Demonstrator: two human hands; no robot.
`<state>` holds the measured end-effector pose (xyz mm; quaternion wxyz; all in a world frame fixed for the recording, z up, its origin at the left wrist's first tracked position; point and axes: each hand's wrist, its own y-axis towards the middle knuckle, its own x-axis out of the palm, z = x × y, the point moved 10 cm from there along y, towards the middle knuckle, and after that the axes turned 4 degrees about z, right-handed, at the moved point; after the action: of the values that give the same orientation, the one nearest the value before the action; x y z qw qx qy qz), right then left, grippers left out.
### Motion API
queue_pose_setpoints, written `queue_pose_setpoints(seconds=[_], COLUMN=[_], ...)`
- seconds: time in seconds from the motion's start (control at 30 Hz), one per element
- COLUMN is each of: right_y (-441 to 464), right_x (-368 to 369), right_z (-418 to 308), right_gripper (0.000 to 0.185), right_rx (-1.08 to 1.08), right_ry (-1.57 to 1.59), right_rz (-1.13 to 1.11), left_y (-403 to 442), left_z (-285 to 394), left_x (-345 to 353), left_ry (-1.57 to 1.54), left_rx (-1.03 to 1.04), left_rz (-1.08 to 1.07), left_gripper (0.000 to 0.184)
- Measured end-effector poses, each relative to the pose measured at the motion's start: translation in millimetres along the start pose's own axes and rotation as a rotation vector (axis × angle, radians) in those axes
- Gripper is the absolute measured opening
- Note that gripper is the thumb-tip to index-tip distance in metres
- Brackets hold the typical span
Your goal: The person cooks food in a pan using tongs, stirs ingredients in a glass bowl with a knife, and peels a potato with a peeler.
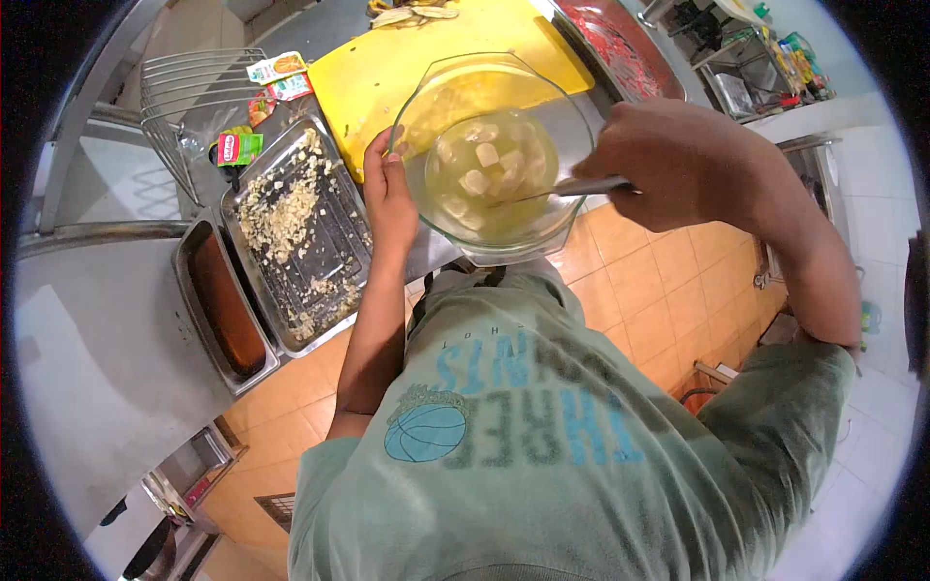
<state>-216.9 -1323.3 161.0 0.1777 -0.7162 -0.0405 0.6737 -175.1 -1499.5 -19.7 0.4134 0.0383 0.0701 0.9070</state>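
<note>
A clear glass bowl [573, 121] holds a yellow-green liquid with pale chunks in it. It stands at the near edge of the counter, partly over a yellow cutting board [358, 82]. My left hand [389, 198] grips the bowl's left rim, thumb on top. On the right, my right hand [668, 160] is closed around the handle of a metal utensil [586, 186]. The utensil reaches over the right rim, and its tip is down in the liquid, where its shape cannot be made out.
Left of the board lie a metal tray [341, 237] with chopped pale bits, a narrow pan [215, 290] of reddish-brown liquid, small packets [239, 149] and a wire rack [194, 87]. Peels [412, 14] lie at the back, near a tray with red residue [620, 48].
</note>
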Motion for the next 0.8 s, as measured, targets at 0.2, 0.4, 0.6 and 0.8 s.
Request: queue_pose_setpoints(seconds=[0.2, 0.4, 0.6, 0.8], right_y=[8.6, 20.6, -15.9, 16.4], right_x=[-8.8, -1.5, -13.6, 0.6], right_z=[22.9, 0.1, 9.8, 16.3], right_gripper=[0.013, 0.021, 0.024, 0.023], right_rx=[0.12, 0.052, 0.028, 0.088], right_ry=[-0.079, 0.033, -0.028, -0.053], right_rz=[0.156, 0.076, 0.145, 0.148], left_y=[0.2, 0.1, -0.2, 0.7], left_z=[6.5, 7.4, 7.5, 6.1], left_x=[0.8, 2.2, 1.2, 1.4], left_ry=[0.015, -0.006, 0.01, 0.038], left_rx=[0.003, -0.002, -0.014, 0.006], left_rz=[-0.008, -0.02, -0.003, -0.026], left_gripper=[0.033, 0.034, 0.033, 0.034])
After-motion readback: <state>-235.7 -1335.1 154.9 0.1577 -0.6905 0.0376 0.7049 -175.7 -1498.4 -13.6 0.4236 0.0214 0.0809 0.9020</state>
